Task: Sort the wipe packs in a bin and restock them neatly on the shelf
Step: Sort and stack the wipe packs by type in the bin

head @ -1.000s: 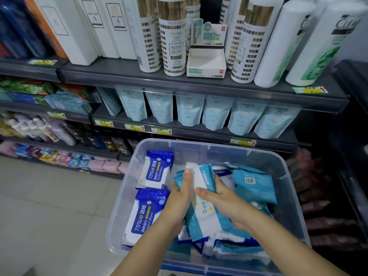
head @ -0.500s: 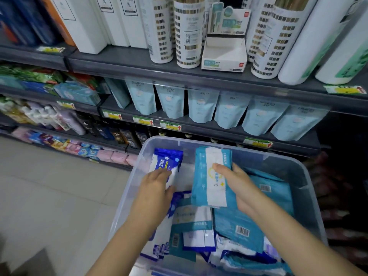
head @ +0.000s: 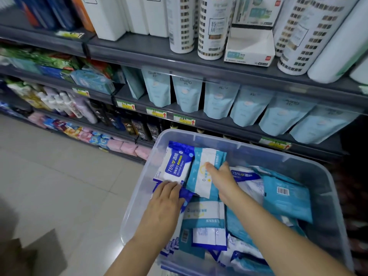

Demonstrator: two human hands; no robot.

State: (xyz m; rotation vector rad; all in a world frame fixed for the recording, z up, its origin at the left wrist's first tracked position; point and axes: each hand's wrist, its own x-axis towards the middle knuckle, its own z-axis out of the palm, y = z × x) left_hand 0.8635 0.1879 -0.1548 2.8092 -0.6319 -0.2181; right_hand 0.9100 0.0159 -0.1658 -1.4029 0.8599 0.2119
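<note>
head view: the right hand [head: 221,176] grips a flat, glossy teal-and-white pack [head: 199,180], thumb on its face and fingers curled round its right edge. its long axis points away from the wrist. just left, the left hand [head: 166,198] lies with straight fingers on the near end of a crinkly blue-and-white alcohol wipes pack [head: 175,166], also lengthwise. both packs sit in a clear plastic bin [head: 137,196]. soft rectangular packs [head: 286,198] lie jumbled right of the right forearm.

Shop: stocked shelves [head: 139,50], price tags [head: 156,112].
</note>
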